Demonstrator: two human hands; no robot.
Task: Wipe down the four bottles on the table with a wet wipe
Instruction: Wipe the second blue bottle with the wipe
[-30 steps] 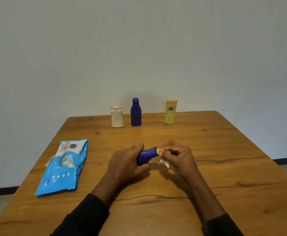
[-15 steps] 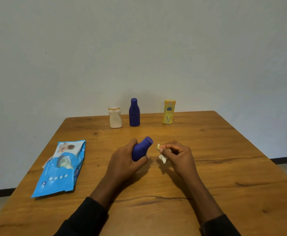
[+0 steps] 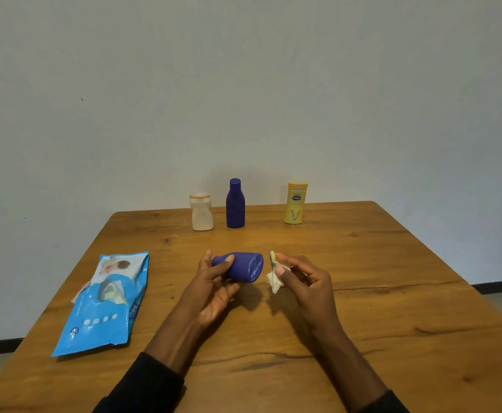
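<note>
My left hand (image 3: 214, 289) holds a small dark blue bottle (image 3: 242, 267) on its side above the table, its flat base turned right toward my other hand. My right hand (image 3: 305, 283) pinches a crumpled white wet wipe (image 3: 274, 281) a short gap to the right of that base, not touching it. At the table's far edge stand three upright bottles: a white one (image 3: 202, 212), a tall dark blue one (image 3: 235, 204) and a yellow one (image 3: 295, 203).
A blue pack of wet wipes (image 3: 106, 305) lies flat on the left of the wooden table (image 3: 393, 308), its flap lifted. A plain wall rises close behind the table's far edge.
My left hand has turned the small blue bottle so its base now faces right, where its cap end pointed before. The right hand with the wipe has drawn slightly away from it.
</note>
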